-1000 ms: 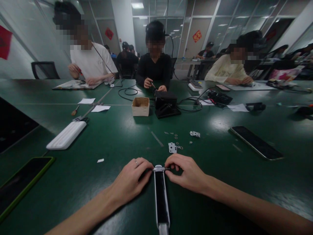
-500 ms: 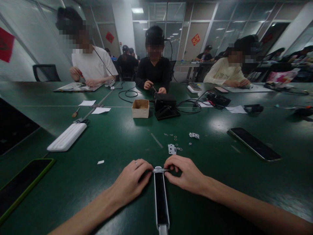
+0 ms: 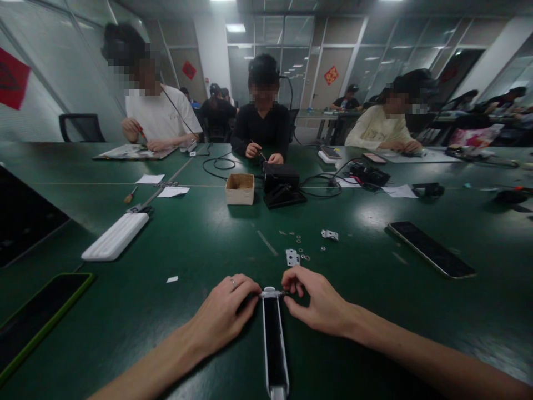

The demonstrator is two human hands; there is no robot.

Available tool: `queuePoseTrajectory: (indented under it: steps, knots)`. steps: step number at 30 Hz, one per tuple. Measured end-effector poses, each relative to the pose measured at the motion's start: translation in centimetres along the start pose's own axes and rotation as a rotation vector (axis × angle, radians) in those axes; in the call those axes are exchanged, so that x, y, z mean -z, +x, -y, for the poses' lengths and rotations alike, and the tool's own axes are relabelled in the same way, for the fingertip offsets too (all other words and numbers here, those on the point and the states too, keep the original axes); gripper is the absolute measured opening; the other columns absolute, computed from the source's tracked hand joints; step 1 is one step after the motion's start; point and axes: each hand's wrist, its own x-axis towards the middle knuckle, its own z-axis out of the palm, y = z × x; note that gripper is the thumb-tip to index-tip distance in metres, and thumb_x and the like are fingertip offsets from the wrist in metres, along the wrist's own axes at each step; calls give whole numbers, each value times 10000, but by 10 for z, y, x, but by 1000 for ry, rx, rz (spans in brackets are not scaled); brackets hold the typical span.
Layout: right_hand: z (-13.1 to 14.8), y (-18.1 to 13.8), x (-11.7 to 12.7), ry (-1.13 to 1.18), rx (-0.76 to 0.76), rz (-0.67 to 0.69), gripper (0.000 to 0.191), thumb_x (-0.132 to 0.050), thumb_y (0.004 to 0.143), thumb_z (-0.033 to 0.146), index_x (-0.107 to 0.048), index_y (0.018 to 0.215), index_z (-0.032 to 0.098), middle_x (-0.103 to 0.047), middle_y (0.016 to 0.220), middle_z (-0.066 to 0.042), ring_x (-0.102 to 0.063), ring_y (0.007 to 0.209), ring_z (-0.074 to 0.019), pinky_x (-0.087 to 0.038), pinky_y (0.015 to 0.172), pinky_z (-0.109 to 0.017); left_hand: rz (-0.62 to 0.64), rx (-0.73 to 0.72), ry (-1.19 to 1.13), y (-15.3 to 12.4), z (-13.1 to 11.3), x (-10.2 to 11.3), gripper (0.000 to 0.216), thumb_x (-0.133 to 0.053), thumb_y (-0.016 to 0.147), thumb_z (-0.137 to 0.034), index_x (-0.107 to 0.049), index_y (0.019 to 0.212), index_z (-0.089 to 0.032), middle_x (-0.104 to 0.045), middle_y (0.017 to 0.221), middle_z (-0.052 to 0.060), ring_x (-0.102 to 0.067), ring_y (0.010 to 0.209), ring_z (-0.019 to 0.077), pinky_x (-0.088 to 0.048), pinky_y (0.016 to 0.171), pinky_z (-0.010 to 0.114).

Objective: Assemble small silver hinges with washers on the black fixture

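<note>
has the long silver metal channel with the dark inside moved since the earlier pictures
No, no visible shift: the long silver metal channel keeps its place relative to the flat white perforated metal bracket.

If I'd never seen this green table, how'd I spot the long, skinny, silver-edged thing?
On the big dark-green tabletop, find the ringed left hand and the right hand. The long, narrow, silver-edged piece runs from between them toward the picture's bottom. Unlike the small, holed silver plate beyond, it's long with a dark middle.

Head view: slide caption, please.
Left hand and right hand at the far end of a slim pale-edged piece, small parts beyond.
</note>
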Motion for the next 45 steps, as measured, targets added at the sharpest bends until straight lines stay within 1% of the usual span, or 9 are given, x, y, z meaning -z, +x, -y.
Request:
queuePoseTrajectory:
  steps: [8, 13, 16, 19, 23, 28, 31, 38, 45]
  knots:
    - [0, -2, -1, -45, 91, 25, 121, -558, 835, 154, -563, 956, 170, -588, 867, -30, -539, 732, -130, -472, 646, -244, -28, -18, -15, 0, 1, -1, 180, -418, 899, -125, -574, 956, -193, -645, 878, 47, -610, 782, 180, -504, 681, 296]
    - [-14, 11, 24, -181, 239, -39, 125, -560, 843, 200, -576, 956, 149, -611, 901, -68, -561, 815, -174, -490, 720, -313, -9, -6, -16, -1, 2, -1, 190, -410, 907, -135, -577, 976, -193, -644, 907, 50, -605, 795, 180, -505, 706, 306]
    - [-31, 21, 49, -301, 132, -102, 124, -494, 880, 176, -596, 942, 142, -614, 922, -84, -561, 852, -189, -487, 759, -358, 5, -1, -26, -2, 2, -1, 196, -396, 914, -137, -567, 992, -192, -638, 926, 52, -606, 812, 183, -505, 716, 312]
    - [-45, 27, 64, -389, 21, -11, 177, -511, 886, 198, -614, 1026, 161, -603, 1023, -91, -549, 935, -210, -478, 812, -403, 10, -2, -35, -3, 3, -1, 194, -392, 917, -141, -559, 999, -198, -633, 934, 51, -608, 815, 186, -504, 711, 313]
    - [-49, 27, 58, -431, 45, 99, 209, -522, 897, 203, -631, 1075, 197, -598, 1045, -75, -530, 962, -209, -467, 820, -389, 10, -2, -33, -1, 4, -1, 190, -392, 916, -142, -557, 987, -205, -630, 921, 47, -607, 811, 187, -500, 710, 310]
    - [-45, 31, 42, -454, 51, 27, 203, -498, 926, 215, -620, 1083, 173, -611, 1036, -81, -528, 957, -205, -456, 823, -372, 12, 9, -26, -2, 5, -1, 197, -393, 911, -137, -562, 989, -202, -632, 930, 51, -608, 819, 186, -500, 718, 307]
    - [-40, 33, 48, -489, 26, 11, 195, -501, 910, 175, -629, 1057, 155, -607, 1038, -90, -526, 956, -206, -449, 823, -371, 5, 5, -20, -4, 5, -1, 198, -399, 906, -131, -566, 987, -199, -633, 927, 52, -607, 828, 188, -501, 720, 306]
    - [-25, 34, 60, -624, -34, 224, 203, -543, 901, 271, -664, 1039, 184, -615, 1044, -81, -521, 962, -231, -433, 808, -396, 0, 5, -30, -3, 3, -1, 191, -418, 902, -130, -569, 995, -201, -633, 937, 48, -605, 827, 187, -500, 728, 314]
    - [-26, 37, 48, -749, -35, 193, 206, -532, 920, 293, -668, 1019, 175, -624, 1015, -74, -521, 936, -224, -411, 771, -361, 3, 25, -14, -6, 3, -2, 177, -424, 891, -149, -560, 992, -201, -627, 951, 51, -596, 850, 200, -486, 742, 338]
